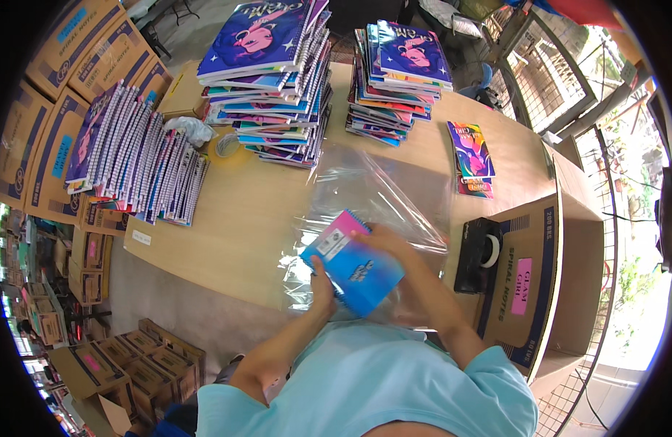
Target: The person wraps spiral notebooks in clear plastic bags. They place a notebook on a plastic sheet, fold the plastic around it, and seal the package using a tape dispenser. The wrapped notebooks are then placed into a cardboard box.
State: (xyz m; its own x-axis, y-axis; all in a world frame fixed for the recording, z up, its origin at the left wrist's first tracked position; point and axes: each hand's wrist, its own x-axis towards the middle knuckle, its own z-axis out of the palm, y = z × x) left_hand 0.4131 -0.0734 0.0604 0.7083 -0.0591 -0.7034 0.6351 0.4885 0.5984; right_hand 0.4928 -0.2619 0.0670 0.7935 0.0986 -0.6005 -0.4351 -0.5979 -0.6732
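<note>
On the left I see a row of spiral notebooks [143,156] leaning over the table [227,247]. Next, the left hand [321,291] grips the near edge of a small notebook [372,273], held slanted above clear plastic [416,182]. Its cover is bright blue, blending to pink at the far end, with a white barcode label, dark lettering and coil loops showing; the right hand [383,240] grasps its right edge

Sheet [398,186], 2 o'clock: plastic, glossy, creased. Carton [505,291], 4 o'clock: matt cardboard. Tabletop [230,226], 9 o'clock: smooth, wood-look.
</note>
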